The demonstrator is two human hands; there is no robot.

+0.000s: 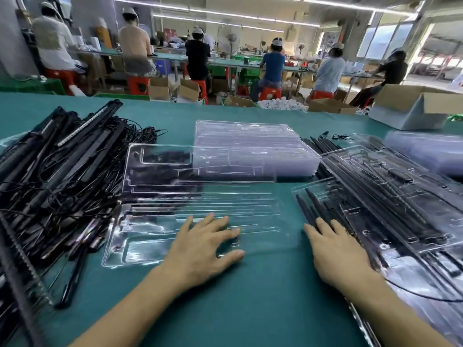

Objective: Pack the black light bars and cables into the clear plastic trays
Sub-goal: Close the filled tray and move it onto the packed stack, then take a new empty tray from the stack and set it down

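An empty clear plastic tray (140,236) lies on the green table in front of me. My left hand (208,249) rests flat on its near right part with fingers spread. A second empty tray (160,169) lies just behind it. My right hand (338,254) lies open with straight fingers at the left edge of a filled clear tray (375,211) holding black light bars. A big tangled heap of black light bars and cables (55,176) covers the left side of the table.
A stack of empty clear trays (250,146) sits at the table's middle back. More filled trays (413,176) overlap on the right. An open cardboard box (416,106) stands at the back right. Several seated workers fill the benches beyond the table.
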